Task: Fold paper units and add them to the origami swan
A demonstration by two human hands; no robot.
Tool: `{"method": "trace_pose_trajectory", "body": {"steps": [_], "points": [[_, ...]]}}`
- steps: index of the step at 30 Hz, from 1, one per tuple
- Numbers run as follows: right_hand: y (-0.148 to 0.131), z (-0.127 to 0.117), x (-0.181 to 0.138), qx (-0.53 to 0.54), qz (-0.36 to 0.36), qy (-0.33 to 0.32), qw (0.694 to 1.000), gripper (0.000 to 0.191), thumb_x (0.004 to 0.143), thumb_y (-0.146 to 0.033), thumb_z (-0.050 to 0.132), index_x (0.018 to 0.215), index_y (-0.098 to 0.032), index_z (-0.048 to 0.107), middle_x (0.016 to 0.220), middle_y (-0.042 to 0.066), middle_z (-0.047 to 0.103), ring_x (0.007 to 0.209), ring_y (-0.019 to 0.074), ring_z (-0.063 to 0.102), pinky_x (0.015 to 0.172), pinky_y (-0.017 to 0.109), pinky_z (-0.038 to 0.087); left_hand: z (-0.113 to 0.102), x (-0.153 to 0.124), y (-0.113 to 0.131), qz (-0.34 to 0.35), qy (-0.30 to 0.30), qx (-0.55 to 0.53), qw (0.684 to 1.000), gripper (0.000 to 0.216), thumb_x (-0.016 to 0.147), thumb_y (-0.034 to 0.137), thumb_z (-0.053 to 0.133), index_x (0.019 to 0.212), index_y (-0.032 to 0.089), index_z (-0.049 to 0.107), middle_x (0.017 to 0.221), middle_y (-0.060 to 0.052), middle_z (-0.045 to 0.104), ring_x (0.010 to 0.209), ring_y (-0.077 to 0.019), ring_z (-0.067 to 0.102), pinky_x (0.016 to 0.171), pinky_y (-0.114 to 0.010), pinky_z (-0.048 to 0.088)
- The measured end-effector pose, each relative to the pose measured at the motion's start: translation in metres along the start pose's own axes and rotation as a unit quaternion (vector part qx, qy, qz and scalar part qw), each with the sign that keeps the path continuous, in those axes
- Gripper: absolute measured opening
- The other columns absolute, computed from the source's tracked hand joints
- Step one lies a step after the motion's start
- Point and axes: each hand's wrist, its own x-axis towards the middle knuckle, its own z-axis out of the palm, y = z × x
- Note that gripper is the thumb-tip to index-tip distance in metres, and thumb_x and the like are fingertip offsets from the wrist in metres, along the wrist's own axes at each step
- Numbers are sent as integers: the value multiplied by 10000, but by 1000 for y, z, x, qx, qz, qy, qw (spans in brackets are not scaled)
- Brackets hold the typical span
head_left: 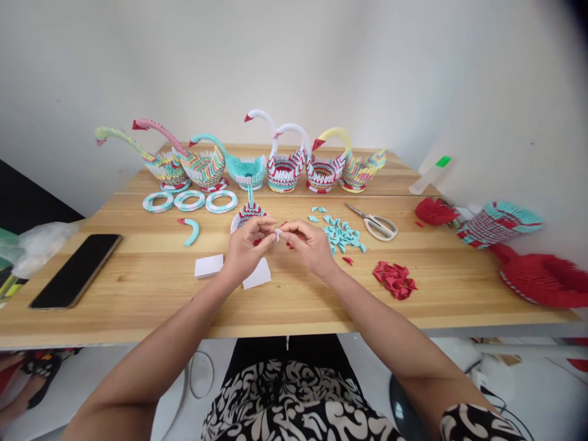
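Note:
My left hand (248,245) and my right hand (310,245) meet above the middle of the wooden table (151,275), fingers pinched together on a small white folded paper piece (278,233). Just behind the hands stands a partly built red, white and teal paper swan body (248,214). White paper slips (209,266) lie under and beside my left hand. A pile of teal folded triangles (342,234) lies right of my right hand, with a pile of red folded pieces (395,278) nearer the front.
Several finished paper swans (285,165) line the back of the table, with three teal rings (190,199) and a teal neck piece (192,231) in front. Scissors (376,225) lie right of centre. A phone (76,269) lies at left, red paper models (537,275) at right.

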Motion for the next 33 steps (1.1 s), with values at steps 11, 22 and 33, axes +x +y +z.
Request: {"method": "trace_pose_trajectory", "body": {"steps": [11,22,33], "points": [[3,2,-1,-1,17,32,999,224,815,-419,671,851,-203,717,807,25,702,739,142,622,631,254,489,-2,1,1,-108,-65,-86,988,246,709,345,732,772,145,602,649,-18,657,512,-101,585,476,-209,491],[2,3,0,73,76,18,994,303,796,-477,675,872,-184,664,771,21,688,709,135,620,610,244,494,0,1,6,-110,-57,-107,987,300,707,400,751,819,142,647,685,-29,677,577,-119,609,548,-244,533],[4,-3,-1,-32,0,1,999,208,856,-401,622,825,-201,667,820,15,662,721,129,596,641,247,465,1,-2,0,-49,-56,17,997,155,762,306,657,784,155,633,675,-21,661,595,-125,594,567,-235,478]]}}
